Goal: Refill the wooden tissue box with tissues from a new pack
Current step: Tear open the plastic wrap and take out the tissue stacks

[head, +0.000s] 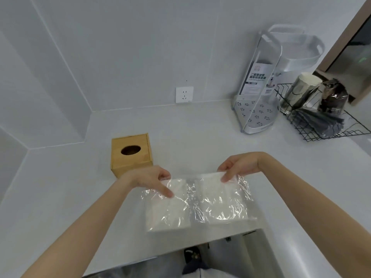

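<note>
Pinching the far edge of the tissue pack point(198, 201), both hands, left point(146, 177) and right point(239, 165), hold it on the white surface point(200, 127). The wooden tissue box point(131, 155) stands just beyond the left hand; grey walls point(120, 47) corner behind.

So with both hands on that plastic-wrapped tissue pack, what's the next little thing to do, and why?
Probably pull the clear wrap apart at the far edge. The left hand and right hand both pinch the tissue pack there, and it looks sealed. The wooden tissue box shows a dark, empty-looking opening, so the tissues must come out first.
</note>
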`<state>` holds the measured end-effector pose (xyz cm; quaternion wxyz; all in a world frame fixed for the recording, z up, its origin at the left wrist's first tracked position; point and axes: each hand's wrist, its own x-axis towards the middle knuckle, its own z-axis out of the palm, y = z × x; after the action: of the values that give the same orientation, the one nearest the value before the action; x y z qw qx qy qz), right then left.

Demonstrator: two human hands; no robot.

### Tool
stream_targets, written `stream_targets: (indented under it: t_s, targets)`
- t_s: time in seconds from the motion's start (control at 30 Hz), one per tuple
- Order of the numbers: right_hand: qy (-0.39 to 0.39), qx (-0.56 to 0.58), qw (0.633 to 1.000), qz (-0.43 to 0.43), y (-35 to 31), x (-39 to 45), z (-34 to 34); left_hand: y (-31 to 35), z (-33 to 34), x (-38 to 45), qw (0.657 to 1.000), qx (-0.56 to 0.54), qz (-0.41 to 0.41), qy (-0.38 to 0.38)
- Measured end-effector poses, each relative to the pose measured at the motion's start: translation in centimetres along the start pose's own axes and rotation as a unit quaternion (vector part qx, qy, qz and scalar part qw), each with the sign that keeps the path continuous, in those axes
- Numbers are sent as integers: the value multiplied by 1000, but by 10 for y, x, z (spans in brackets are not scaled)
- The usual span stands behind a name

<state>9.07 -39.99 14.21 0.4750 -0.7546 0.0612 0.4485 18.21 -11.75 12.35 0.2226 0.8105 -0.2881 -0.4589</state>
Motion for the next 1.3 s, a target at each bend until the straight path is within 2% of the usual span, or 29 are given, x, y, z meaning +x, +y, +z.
stream_targets:
  t_s: [0.1, 0.23, 0.4, 0.8, 1.0, 1.17, 1.3]
  targets:
    - [4, -9, 1000, 27, -2, 12, -37, 13, -15, 24, 999, 17, -27, 42]
    - [11, -17, 999, 27, 2, 31, -70, 22, -28, 49, 995, 26, -72, 58]
    - [77, -79, 993, 47, 12, 60, -95, 27, -36, 75, 989, 78, -102, 76]
    - [176, -113, 978, 6, 20, 103, -102, 10, -47, 122, 963, 228, -121, 78]
    - [249, -222, 942, 45, 24, 117, -95, -3, -40, 134, 949, 260, -118, 134]
    - [290, -342, 894, 8, 20, 117, -93, -6, -38, 136, 938, 285, -109, 165]
    - [260, -308, 915, -9, 12, 123, -94, -4, -46, 137, 945, 269, -122, 142]
